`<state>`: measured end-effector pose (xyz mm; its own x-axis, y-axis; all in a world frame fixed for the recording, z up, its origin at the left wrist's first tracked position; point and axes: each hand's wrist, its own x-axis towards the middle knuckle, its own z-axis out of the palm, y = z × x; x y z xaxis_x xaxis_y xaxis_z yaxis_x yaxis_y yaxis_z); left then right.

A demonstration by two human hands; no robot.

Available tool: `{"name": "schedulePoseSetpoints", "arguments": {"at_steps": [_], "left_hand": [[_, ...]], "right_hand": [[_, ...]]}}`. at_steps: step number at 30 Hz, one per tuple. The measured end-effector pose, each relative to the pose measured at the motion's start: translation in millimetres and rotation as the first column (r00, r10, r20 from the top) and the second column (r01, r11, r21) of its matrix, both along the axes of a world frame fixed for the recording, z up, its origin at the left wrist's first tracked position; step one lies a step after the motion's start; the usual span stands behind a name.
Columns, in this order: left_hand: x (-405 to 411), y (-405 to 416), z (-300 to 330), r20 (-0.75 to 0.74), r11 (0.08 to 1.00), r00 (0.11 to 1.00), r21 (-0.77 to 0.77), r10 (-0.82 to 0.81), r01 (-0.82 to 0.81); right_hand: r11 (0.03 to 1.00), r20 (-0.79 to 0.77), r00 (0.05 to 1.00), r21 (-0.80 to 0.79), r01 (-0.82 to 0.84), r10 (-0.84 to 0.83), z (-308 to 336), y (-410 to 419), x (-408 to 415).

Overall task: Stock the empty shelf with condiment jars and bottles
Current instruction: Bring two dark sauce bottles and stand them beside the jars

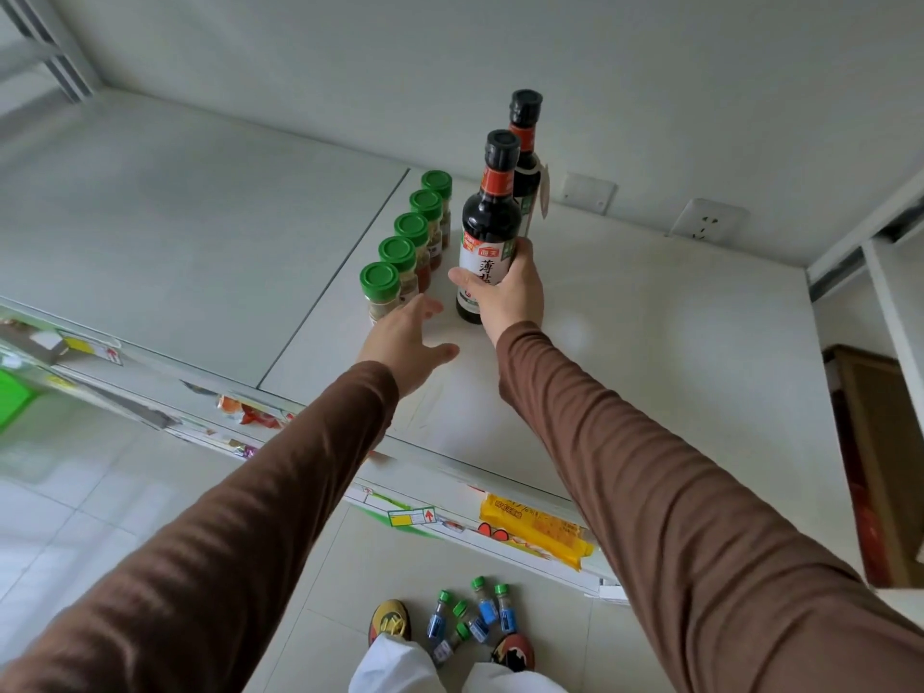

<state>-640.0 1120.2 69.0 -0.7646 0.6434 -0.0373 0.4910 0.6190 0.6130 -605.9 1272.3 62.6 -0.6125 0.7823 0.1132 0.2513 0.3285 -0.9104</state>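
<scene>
Two dark sauce bottles stand on the white shelf (650, 312), the rear bottle (526, 142) close to the back wall and the front bottle (490, 227) just ahead of it. The right hand (505, 292) is wrapped around the front bottle's labelled lower body, fingers closed on it. The left hand (405, 342) hovers with fingers spread, empty, just beside the nearest of five green-capped spice jars (405, 252) lined up to the left. The bottle looks like glass, full and fairly heavy, smooth and breakable, so a low grip on the wide body seems steadier than the thin neck. More small bottles (472, 620) lie on the floor below
</scene>
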Motion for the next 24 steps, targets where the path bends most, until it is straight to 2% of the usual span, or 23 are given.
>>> {"name": "schedulePoseSetpoints", "arguments": {"at_steps": [9,24], "left_hand": [[2.1,-2.1,-4.0,0.016,0.999,0.999,-0.021,-0.030,0.030],[-1.9,-10.3,-6.6,0.036,0.996,0.996,-0.011,-0.087,0.087]], "right_hand": [[0.998,0.102,0.993,-0.021,-0.060,0.062,-24.7,5.0,8.6],[0.999,0.146,0.988,0.017,0.043,-0.045,-27.3,-2.7,3.9]]}}
